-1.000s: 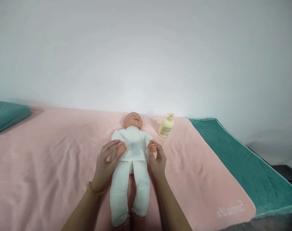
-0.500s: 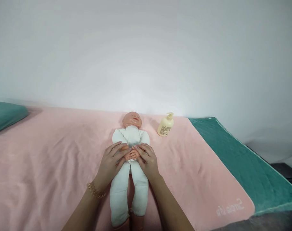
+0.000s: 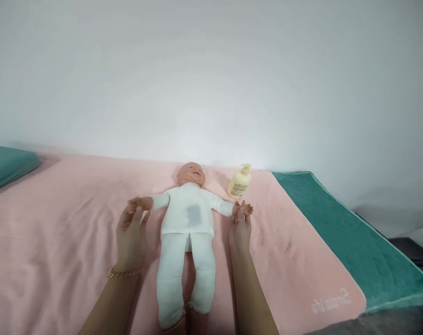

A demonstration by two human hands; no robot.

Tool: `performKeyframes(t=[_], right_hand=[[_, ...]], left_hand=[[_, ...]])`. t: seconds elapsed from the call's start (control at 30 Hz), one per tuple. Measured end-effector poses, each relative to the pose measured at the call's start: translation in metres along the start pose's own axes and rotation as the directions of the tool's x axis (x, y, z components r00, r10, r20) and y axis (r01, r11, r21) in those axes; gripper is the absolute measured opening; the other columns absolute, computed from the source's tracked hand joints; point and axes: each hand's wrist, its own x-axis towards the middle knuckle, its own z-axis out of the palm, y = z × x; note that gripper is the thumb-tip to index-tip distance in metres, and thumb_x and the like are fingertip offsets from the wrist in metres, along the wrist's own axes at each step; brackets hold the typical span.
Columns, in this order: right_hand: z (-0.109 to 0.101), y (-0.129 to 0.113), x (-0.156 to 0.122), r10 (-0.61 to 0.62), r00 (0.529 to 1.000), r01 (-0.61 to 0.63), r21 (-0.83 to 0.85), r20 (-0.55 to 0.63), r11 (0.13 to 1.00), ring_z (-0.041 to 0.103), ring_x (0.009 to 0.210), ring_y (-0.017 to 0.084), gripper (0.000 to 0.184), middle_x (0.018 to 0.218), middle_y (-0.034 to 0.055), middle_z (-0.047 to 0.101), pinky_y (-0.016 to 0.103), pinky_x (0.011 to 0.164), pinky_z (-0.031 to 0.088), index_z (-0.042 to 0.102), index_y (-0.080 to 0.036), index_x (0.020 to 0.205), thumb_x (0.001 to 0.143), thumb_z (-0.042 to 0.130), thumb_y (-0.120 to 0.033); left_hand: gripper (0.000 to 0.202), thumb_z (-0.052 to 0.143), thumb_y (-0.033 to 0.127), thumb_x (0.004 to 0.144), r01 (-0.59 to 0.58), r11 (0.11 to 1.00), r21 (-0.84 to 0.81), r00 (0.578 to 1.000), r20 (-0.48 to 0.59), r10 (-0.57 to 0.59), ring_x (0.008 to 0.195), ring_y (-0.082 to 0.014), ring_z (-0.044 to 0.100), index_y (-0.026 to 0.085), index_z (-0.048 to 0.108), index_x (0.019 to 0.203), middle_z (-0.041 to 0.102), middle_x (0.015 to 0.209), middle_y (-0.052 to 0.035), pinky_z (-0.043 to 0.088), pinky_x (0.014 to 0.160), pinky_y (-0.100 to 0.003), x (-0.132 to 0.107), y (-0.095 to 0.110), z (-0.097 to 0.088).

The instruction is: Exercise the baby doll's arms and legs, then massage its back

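A baby doll (image 3: 176, 209) in a white top and trousers lies on its back, head away from me, its arms stretched out to both sides. A grey rectangular patch shows on its chest. My left hand (image 3: 130, 232), with a beaded bracelet at the wrist, is closed around the doll's hand on the left side (image 3: 136, 203). On the other side, my right hand (image 3: 241, 232) grips the doll's hand (image 3: 246, 208) from below, the small fingers sticking out past my thumb.
A pale yellow pump bottle (image 3: 239, 181) stands just beyond the doll's arm on the right. Beneath everything lies a pink blanket (image 3: 75, 242) over a green cloth (image 3: 358, 242). A green cushion-like bundle (image 3: 11, 165) sits at far left, and a white wall (image 3: 211, 83) rises behind.
My hands have moved apart, from the doll's belly out to its sides. The doll's arms went from folded over the middle to spread wide, uncovering the grey patch.
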Motion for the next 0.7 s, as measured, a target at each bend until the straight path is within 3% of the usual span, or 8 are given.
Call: performKeyframes(t=[0.07,0.13,0.2,0.27,0.37,0.5,0.6,0.7], right_hand=[[-0.008,0.004,0.011,0.083,0.995,-0.079,0.060,-0.051,0.995,0.056,0.131,0.025,0.073,0.143,0.0112,0.057,0.046,0.109,0.049,0.055,-0.023,0.138,0.077,0.072,-0.058],[-0.014,0.008,0.018,0.125,0.989,-0.118,0.092,-0.083,0.989,0.057,0.130,0.024,0.072,0.143,0.0101,0.057,0.045,0.109,0.050,0.056,-0.024,0.137,0.075,0.073,-0.059],[-0.017,0.013,0.020,0.122,0.989,-0.113,0.103,-0.088,0.988,0.056,0.131,0.022,0.071,0.143,0.0089,0.057,0.045,0.110,0.049,0.056,-0.025,0.137,0.077,0.072,-0.059],[-0.018,0.015,0.020,0.112,0.990,-0.103,0.102,-0.083,0.989,0.056,0.131,0.022,0.069,0.143,0.0085,0.057,0.045,0.111,0.049,0.056,-0.025,0.137,0.078,0.071,-0.058],[-0.016,0.013,0.018,0.105,0.993,-0.099,0.084,-0.061,0.992,0.055,0.132,0.023,0.069,0.144,0.0090,0.056,0.046,0.111,0.048,0.054,-0.024,0.138,0.080,0.071,-0.057],[-0.008,0.005,0.007,0.052,0.997,-0.049,0.047,-0.060,0.998,0.053,0.135,0.024,0.073,0.146,0.0106,0.055,0.048,0.113,0.044,0.050,-0.022,0.143,0.082,0.069,-0.056],[0.003,-0.004,-0.008,-0.051,0.995,0.041,-0.108,-0.089,0.993,0.048,0.139,0.024,0.067,0.150,0.0108,0.051,0.046,0.117,0.040,0.052,-0.020,0.141,0.087,0.062,-0.058],[0.013,-0.011,-0.025,-0.162,0.986,0.142,-0.301,-0.043,0.943,0.044,0.143,0.024,0.057,0.151,0.0100,0.050,0.044,0.117,0.039,0.058,-0.020,0.137,0.093,0.054,-0.057]], left_hand=[[0.014,0.069,0.034,0.093,0.084,0.979,-0.188,0.985,-0.132,-0.110,0.107,-0.0144,0.062,0.028,0.065,0.105,0.064,0.112,-0.0009,0.054,0.097,-0.029,0.011,-0.005,-0.009],[0.008,0.061,0.033,0.098,0.198,0.927,-0.318,0.939,-0.209,-0.272,0.095,-0.0114,0.064,0.026,0.063,0.101,0.062,0.102,-0.0012,0.057,0.088,-0.024,0.021,-0.010,-0.018],[0.016,0.051,0.036,0.103,0.269,0.877,-0.397,0.893,-0.239,-0.382,0.091,-0.0114,0.064,0.024,0.062,0.100,0.061,0.100,-0.0030,0.059,0.085,-0.024,0.026,-0.013,-0.025],[0.022,0.046,0.039,0.105,0.288,0.868,-0.404,0.887,-0.229,-0.401,0.092,-0.0129,0.064,0.023,0.061,0.102,0.060,0.100,-0.0041,0.060,0.086,-0.026,0.028,-0.015,-0.028],[0.022,0.051,0.044,0.102,0.243,0.920,-0.307,0.936,-0.173,-0.306,0.095,-0.0152,0.065,0.024,0.061,0.102,0.061,0.101,-0.0039,0.060,0.087,-0.028,0.025,-0.016,-0.026],[0.019,0.065,0.042,0.095,0.113,0.970,-0.215,0.989,-0.071,-0.131,0.112,-0.0149,0.061,0.028,0.063,0.107,0.061,0.118,-0.0012,0.054,0.100,-0.028,0.015,-0.010,-0.014],[0.022,0.073,0.037,0.089,-0.023,0.997,-0.069,1.000,-0.002,0.023,0.121,-0.0182,0.058,0.026,0.065,0.106,0.062,0.124,-0.0021,0.046,0.110,-0.036,0.004,-0.004,-0.004],[0.032,0.078,0.039,0.084,-0.121,0.980,0.155,0.990,0.089,0.108,0.117,-0.0249,0.061,0.021,0.068,0.109,0.067,0.119,-0.0073,0.044,0.109,-0.045,-0.009,0.002,0.004]])
